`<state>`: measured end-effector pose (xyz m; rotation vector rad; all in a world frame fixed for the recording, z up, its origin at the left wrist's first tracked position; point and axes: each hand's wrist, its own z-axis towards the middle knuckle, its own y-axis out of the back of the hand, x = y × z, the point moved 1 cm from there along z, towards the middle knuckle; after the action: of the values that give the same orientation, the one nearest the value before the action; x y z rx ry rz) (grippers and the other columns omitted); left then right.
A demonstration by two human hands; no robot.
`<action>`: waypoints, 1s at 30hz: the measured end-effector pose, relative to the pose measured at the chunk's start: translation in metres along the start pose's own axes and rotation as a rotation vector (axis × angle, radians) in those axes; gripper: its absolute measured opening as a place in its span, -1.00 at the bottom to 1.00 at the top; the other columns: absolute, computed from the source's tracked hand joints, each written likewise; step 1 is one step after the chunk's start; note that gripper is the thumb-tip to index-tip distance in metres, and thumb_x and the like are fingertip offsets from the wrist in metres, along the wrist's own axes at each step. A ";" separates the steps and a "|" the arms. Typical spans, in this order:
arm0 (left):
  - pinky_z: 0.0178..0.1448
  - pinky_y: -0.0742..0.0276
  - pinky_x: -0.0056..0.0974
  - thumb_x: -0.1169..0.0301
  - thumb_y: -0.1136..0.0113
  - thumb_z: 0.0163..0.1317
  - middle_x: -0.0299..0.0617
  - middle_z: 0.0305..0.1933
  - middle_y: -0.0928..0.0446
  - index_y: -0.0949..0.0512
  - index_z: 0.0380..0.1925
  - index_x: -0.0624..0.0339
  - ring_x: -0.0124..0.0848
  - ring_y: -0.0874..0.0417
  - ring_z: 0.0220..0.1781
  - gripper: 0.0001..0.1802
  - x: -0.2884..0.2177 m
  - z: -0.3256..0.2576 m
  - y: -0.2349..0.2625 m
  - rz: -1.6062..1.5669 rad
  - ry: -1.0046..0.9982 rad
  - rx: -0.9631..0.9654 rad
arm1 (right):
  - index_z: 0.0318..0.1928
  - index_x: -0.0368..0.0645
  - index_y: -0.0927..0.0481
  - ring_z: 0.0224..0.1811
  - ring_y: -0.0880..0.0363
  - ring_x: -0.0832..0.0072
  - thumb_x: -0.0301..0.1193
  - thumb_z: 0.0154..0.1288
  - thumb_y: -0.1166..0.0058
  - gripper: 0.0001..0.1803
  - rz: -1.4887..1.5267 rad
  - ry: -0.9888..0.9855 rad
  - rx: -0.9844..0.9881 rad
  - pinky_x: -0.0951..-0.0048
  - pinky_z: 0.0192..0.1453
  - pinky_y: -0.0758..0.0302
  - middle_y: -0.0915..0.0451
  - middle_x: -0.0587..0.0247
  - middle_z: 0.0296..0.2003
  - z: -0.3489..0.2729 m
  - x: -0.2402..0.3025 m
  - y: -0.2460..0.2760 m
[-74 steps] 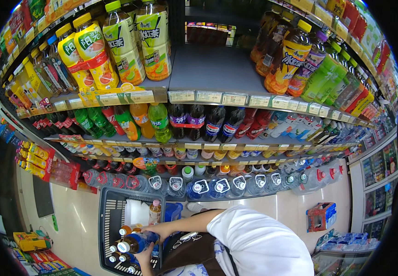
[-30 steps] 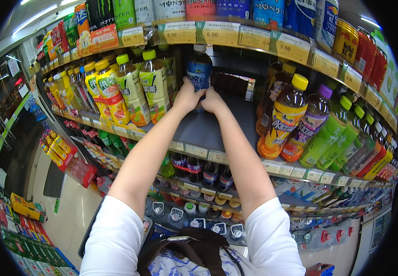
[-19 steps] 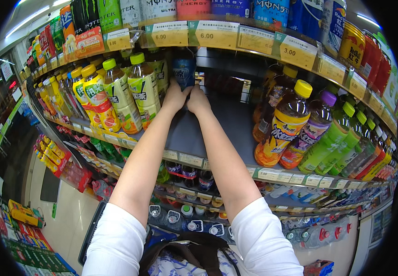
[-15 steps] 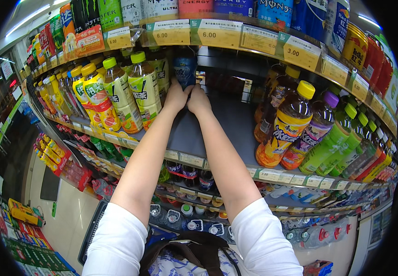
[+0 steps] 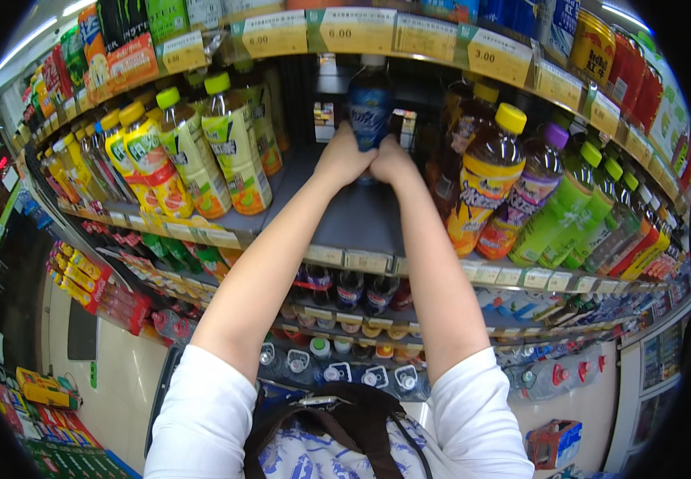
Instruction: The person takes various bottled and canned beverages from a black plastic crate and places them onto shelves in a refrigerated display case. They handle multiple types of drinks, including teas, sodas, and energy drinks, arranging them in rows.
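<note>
Blue-labelled bottle: fingers of left hand and right hand hold it, now shifted clear of left-side green-capped bottles, base contact uncertain.

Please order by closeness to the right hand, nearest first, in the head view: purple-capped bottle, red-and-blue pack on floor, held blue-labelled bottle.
1. Blue-labelled bottle: held by right hand and left hand.
2. Purple-capped bottle: right side of shelf.
3. Red-and-blue pack: on floor, lower right.
</note>
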<state>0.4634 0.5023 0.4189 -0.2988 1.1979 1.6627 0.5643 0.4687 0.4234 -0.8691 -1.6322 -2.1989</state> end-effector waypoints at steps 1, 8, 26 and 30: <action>-0.06 -0.42 -0.12 0.26 -0.21 -0.23 0.27 -0.20 -0.43 -0.25 -0.20 0.44 0.07 -0.48 -0.14 -0.38 -0.002 0.001 -0.007 0.017 -0.011 -0.005 | -0.03 -0.48 -0.23 -0.03 -0.42 0.03 -0.50 -0.03 0.01 -0.48 0.001 -0.013 -0.003 0.29 0.03 -0.38 -0.42 -0.29 -0.13 -0.004 -0.004 0.005; -0.06 -0.42 -0.16 0.23 -0.22 -0.20 0.27 -0.24 -0.44 -0.22 -0.17 0.47 0.04 -0.49 -0.13 -0.34 -0.014 -0.002 -0.014 0.066 -0.010 0.060 | -0.10 -0.46 -0.28 -0.09 -0.46 0.03 -0.49 -0.07 -0.04 -0.52 -0.007 0.047 -0.049 0.27 -0.02 -0.40 -0.46 -0.28 -0.20 -0.014 -0.026 0.014; -0.08 -0.42 -0.12 0.24 -0.22 -0.10 0.34 -0.27 -0.44 -0.22 -0.24 0.51 0.10 -0.49 -0.16 -0.41 -0.001 -0.069 0.074 0.283 0.035 -0.009 | -0.24 -0.30 -0.32 -0.30 -0.56 0.16 -0.41 0.08 0.04 -0.74 -0.031 0.157 -0.204 0.27 -0.27 -0.51 -0.49 -0.01 -0.30 -0.086 0.052 -0.045; -0.15 -0.47 -0.13 0.18 -0.28 -0.17 0.28 -0.35 -0.47 -0.25 -0.27 0.50 0.06 -0.53 -0.24 -0.36 -0.022 -0.070 0.063 0.365 -0.024 0.011 | -0.29 -0.29 -0.38 -0.26 -0.55 0.12 -0.29 -0.17 -0.28 -0.53 -0.171 0.249 -0.026 0.24 -0.20 -0.49 -0.55 -0.07 -0.36 -0.079 0.022 -0.006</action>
<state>0.3976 0.4334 0.4357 -0.0530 1.2991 1.9640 0.5200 0.3998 0.4178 -0.4527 -1.6106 -2.3361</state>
